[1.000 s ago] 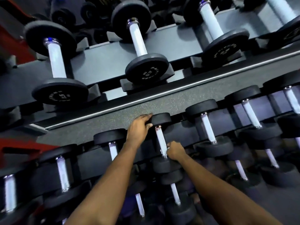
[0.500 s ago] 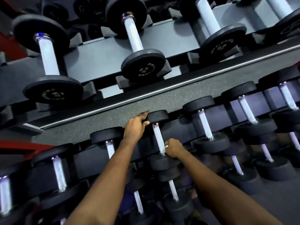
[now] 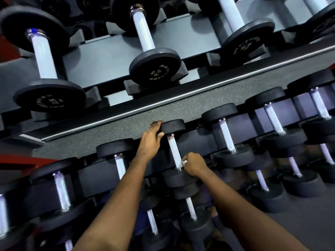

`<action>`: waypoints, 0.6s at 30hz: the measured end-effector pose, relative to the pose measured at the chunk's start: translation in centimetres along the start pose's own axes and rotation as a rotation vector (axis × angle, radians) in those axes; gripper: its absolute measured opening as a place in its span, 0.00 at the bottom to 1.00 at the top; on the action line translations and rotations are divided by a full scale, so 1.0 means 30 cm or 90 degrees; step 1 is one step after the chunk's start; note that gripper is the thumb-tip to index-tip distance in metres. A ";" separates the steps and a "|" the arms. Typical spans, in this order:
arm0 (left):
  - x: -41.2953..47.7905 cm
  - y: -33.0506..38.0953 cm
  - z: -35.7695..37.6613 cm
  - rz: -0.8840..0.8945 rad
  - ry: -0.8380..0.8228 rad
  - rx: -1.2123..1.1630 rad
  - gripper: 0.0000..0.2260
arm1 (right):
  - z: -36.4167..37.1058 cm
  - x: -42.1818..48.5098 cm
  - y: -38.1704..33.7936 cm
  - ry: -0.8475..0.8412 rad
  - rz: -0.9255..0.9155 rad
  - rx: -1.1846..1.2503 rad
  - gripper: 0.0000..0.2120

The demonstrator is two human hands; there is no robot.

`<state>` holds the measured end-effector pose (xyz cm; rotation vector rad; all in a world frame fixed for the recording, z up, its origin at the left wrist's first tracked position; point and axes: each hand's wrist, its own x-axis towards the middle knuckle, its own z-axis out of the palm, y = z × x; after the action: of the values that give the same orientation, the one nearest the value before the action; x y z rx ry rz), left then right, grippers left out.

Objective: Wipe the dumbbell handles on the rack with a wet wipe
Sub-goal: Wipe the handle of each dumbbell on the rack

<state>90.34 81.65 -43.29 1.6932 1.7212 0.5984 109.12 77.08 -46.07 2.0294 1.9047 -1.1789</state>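
1. The dumbbell [image 3: 178, 178] lies in the middle row of the rack [image 3: 112, 57]. Its long axis runs away from the person, and the handle [image 3: 173, 151] leans slightly left towards the far end.
2. Left hand [image 3: 151, 140]: fingers curled over the far head [image 3: 174, 126], thumb on its side.
3. Right hand [image 3: 194, 164]: closed, pinching a white wipe [image 3: 184, 162] against the handle's near end.

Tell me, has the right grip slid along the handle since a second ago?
No. The right grip is still at the handle's near end, just above the near head, holding the wipe there.
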 end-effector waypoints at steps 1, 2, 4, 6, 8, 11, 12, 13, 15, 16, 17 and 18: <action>0.001 -0.005 0.003 -0.002 -0.006 -0.003 0.22 | -0.004 -0.010 0.002 0.013 -0.008 -0.014 0.14; 0.002 -0.011 0.006 -0.003 -0.009 -0.007 0.22 | -0.008 -0.020 0.001 0.019 -0.017 -0.029 0.14; 0.003 -0.028 0.007 0.001 -0.011 -0.017 0.22 | -0.012 -0.037 -0.007 0.012 -0.038 -0.071 0.15; 0.004 -0.041 0.009 0.016 -0.011 -0.034 0.21 | -0.026 -0.046 -0.020 -0.006 -0.070 -0.130 0.15; 0.010 -0.055 0.004 0.026 -0.017 -0.053 0.21 | -0.053 -0.046 -0.039 -0.030 -0.110 -0.159 0.15; 0.023 -0.080 -0.003 0.035 -0.033 -0.075 0.21 | -0.082 -0.043 -0.087 -0.082 -0.199 -0.135 0.12; 0.028 -0.086 -0.004 0.037 -0.039 -0.074 0.21 | -0.079 -0.042 -0.109 -0.085 -0.234 -0.131 0.13; 0.032 -0.088 -0.008 0.036 -0.045 -0.071 0.21 | -0.066 -0.043 -0.131 -0.072 -0.265 -0.150 0.14; 0.036 -0.086 -0.013 0.038 -0.049 -0.074 0.21 | -0.019 -0.047 -0.175 -0.022 -0.294 -0.258 0.16; 0.036 -0.084 -0.014 0.042 -0.050 -0.077 0.21 | 0.004 -0.051 -0.192 0.000 -0.290 -0.323 0.15; 0.037 -0.082 -0.015 0.043 -0.053 -0.077 0.21 | 0.022 -0.054 -0.206 0.010 -0.270 -0.380 0.14; 0.036 -0.080 -0.016 0.042 -0.056 -0.074 0.21 | 0.038 -0.053 -0.214 0.013 -0.240 -0.414 0.14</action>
<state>88.35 82.63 -44.82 1.6750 1.5443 0.6315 103.04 76.46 -43.27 1.3833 2.3399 -0.4680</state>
